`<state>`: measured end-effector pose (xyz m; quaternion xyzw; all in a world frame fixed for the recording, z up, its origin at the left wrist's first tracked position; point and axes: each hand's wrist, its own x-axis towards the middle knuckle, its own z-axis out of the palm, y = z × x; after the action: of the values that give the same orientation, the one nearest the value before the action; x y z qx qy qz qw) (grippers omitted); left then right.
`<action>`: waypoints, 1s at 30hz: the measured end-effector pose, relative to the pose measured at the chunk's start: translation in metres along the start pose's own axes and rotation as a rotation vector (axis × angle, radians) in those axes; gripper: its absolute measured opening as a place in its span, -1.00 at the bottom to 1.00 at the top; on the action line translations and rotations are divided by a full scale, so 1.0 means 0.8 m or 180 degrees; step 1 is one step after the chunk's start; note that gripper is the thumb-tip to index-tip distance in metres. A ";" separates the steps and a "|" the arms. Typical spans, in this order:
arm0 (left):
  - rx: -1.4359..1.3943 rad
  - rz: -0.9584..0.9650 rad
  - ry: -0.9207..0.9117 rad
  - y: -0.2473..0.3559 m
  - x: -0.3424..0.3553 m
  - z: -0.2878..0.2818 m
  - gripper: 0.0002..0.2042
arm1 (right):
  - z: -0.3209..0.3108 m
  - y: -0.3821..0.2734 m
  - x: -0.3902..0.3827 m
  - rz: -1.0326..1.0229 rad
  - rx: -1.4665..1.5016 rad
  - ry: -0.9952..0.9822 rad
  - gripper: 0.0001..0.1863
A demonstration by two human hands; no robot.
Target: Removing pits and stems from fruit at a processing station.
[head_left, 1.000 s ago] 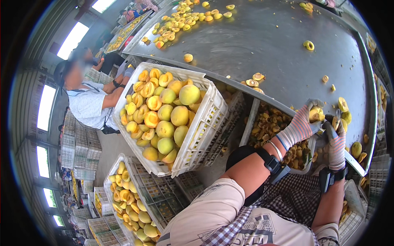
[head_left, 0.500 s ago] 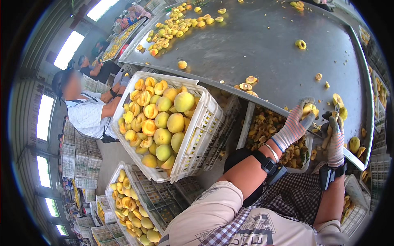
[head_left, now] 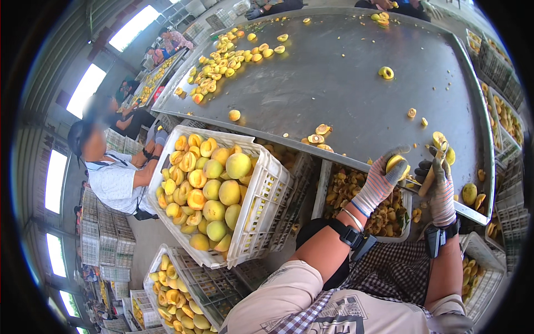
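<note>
My left hand (head_left: 379, 179), in a striped knit glove with grey fingertips, is closed around a yellow peach half (head_left: 396, 163) over the near edge of the metal table. To its right, my right hand (head_left: 441, 186), gloved the same way, grips a wooden-handled tool (head_left: 427, 182). The tool's small metal end points up toward a cut peach (head_left: 439, 138) on the table, but I cannot tell whether they touch. Below my left hand, a bin of peach scraps (head_left: 364, 203) stands partly under the table edge.
The metal table (head_left: 328, 72) carries scattered peach halves (head_left: 222, 64) at its far left. A white crate of peaches (head_left: 261, 206) stands at left, with another crate (head_left: 181, 295) below it. A person in a white shirt (head_left: 111, 181) sits beyond. More crates (head_left: 506, 119) line the right side.
The whole view has shifted, so the table and crates sit lower and further left. My left hand has turned the peach piece, and the tool's wooden handle shows more plainly.
</note>
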<state>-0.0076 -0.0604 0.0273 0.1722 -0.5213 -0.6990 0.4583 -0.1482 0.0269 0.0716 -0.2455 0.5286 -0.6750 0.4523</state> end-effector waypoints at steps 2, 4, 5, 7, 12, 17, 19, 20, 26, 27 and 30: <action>-0.0254 -0.0101 0.0144 0.009 0.000 0.004 -0.60 | -0.011 0.008 0.006 -0.0020 -0.0030 -0.0110 -0.65; -0.0366 -0.0379 0.0183 0.014 0.001 0.003 -0.62 | -0.020 0.012 0.008 -0.0039 -0.0033 -0.0256 -0.70; -0.0418 -0.0506 0.0219 0.017 0.000 0.001 -0.64 | -0.020 0.011 0.007 -0.0044 -0.0023 -0.0368 -0.73; -0.0406 -0.0496 0.0314 0.000 -0.001 -0.007 -0.67 | -0.010 0.007 0.003 -0.0012 0.0045 -0.0282 -0.75; -0.0364 -0.0535 0.0338 0.014 0.001 0.003 -0.72 | 0.000 0.012 -0.003 0.0046 0.0015 0.0076 -0.70; -0.0355 -0.0541 0.0481 0.023 0.003 0.003 -0.54 | 0.021 0.025 -0.008 -0.0380 -0.1290 -0.0456 -0.71; -0.0434 -0.0724 0.0629 0.024 0.006 0.005 -0.39 | 0.019 0.037 -0.009 -0.1025 -0.1989 -0.0616 -0.70; -0.0466 -0.0691 0.0693 0.025 0.006 0.010 -0.37 | 0.025 0.032 -0.014 -0.1039 -0.2024 -0.0604 -0.68; -0.0215 -0.0446 0.0568 0.020 0.007 0.013 -0.36 | 0.038 0.017 -0.027 -0.1524 -0.3278 -0.0398 -0.69; -0.0091 -0.0396 0.0555 0.020 0.007 0.014 -0.36 | 0.038 0.018 -0.027 -0.1563 -0.3360 -0.0355 -0.69; 0.0092 -0.0243 0.0477 0.011 0.004 0.009 -0.40 | 0.043 0.018 -0.028 -0.1376 -0.3640 -0.0286 -0.68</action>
<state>-0.0099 -0.0590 0.0390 0.2505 -0.4887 -0.6935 0.4665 -0.1046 0.0290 0.0728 -0.5793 0.7258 -0.3498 0.1235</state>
